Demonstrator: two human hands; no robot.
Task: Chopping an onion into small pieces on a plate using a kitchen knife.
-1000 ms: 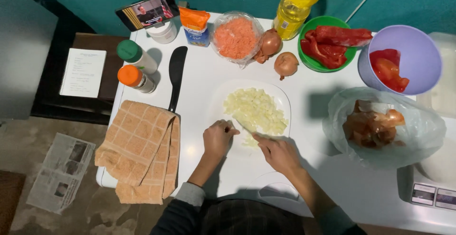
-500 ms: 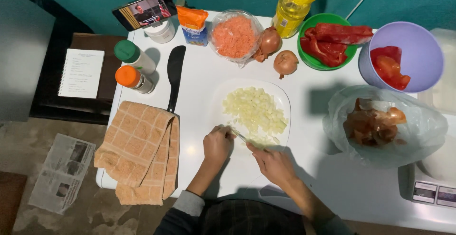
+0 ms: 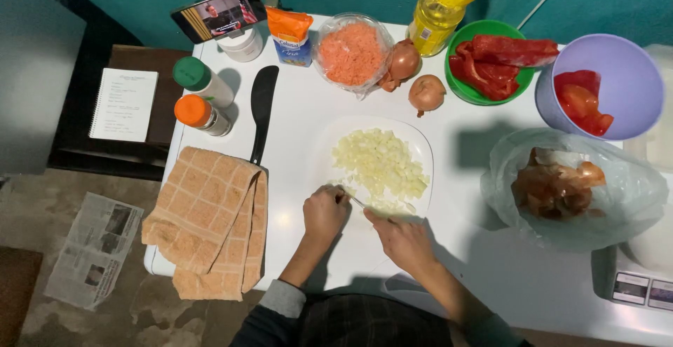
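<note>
Head view: both forearms reach up from the bottom edge to the near rim of the white plate (image 3: 420, 144). The left hand (image 3: 324, 212) curls down, fingertips pinning onion (image 3: 379, 165). The right hand (image 3: 403, 238) grips a knife (image 3: 361, 203), blade angled toward the left hand.

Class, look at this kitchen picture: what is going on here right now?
A person is cutting onion on a white board at a white table. The right hand holds a small knife, and the left hand steadies a last piece at the board's near edge. A pile of diced onion lies just beyond. Two whole onions, a green bowl of red pepper and a bag of onion skins sit farther off.
</note>
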